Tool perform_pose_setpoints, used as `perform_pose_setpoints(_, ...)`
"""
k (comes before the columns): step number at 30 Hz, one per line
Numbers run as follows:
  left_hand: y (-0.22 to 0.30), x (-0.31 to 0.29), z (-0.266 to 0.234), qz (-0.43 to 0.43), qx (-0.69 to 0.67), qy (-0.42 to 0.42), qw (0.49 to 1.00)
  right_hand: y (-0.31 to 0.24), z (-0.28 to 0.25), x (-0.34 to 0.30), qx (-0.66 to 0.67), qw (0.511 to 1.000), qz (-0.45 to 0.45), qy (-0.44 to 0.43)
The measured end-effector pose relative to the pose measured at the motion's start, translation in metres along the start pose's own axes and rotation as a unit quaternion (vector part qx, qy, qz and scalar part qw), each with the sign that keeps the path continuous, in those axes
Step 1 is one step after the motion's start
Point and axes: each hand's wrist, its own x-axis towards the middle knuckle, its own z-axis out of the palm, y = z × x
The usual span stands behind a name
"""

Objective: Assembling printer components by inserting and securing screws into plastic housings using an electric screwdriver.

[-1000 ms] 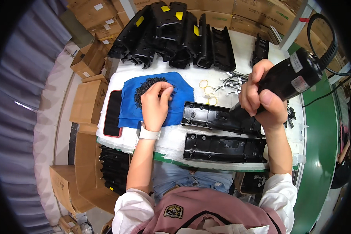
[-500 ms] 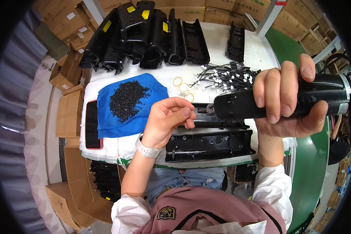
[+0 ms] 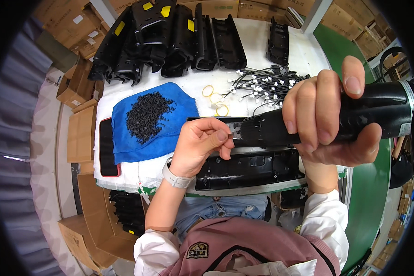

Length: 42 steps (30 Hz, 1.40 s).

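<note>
My right hand [image 3: 319,112] is wrapped round a black, cylindrical hand-held device [image 3: 377,110] with pale labels at its thick end. Its flattened front end points left, over the work. My left hand [image 3: 200,145] is closed in a pinch right at that front end; whatever its fingertips hold is too small to make out. Below both hands lies a long black plastic housing half [image 3: 257,168], hollow side up. A second housing half [image 3: 236,129], just behind it, is mostly covered by the device and my fingers.
Small black screw-like pieces [image 3: 147,115] lie heaped on a blue cloth [image 3: 179,99], beside a phone [image 3: 108,149]. Yellow rings [image 3: 208,91] and a bundle of black cables with white connectors [image 3: 262,85] sit behind my hands. Black housings [image 3: 156,34] are stacked at the back.
The device has come left and its front end now meets my left fingertips. Both hands have drawn together, with the left still pinched. My view has shifted slightly.
</note>
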Motion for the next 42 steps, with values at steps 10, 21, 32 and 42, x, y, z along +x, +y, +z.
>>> perform_pose_setpoints(10, 0.001, -0.006, 0.007, 0.055, 0.129, 0.044, 0.989, 0.008, 0.005, 0.001, 0.013, 0.992, 0.025, 0.126)
perform_pose_setpoints(21, -0.006, -0.005, 0.001, 0.059, 0.052, 0.015, 0.997, 0.013, 0.005, -0.003, 0.037, 0.992, 0.013, 0.120)
perform_pose_setpoints(32, -0.008, 0.000, 0.008, 0.115, 0.035, 0.085, 0.989, 0.025, 0.004, -0.004, 0.057, 0.992, 0.019, 0.111)
perform_pose_setpoints(42, -0.002, -0.002, -0.003, 0.166, 0.183, 0.195, 0.949, 0.052, -0.011, 0.002, -0.192, 0.957, 0.166, 0.142)
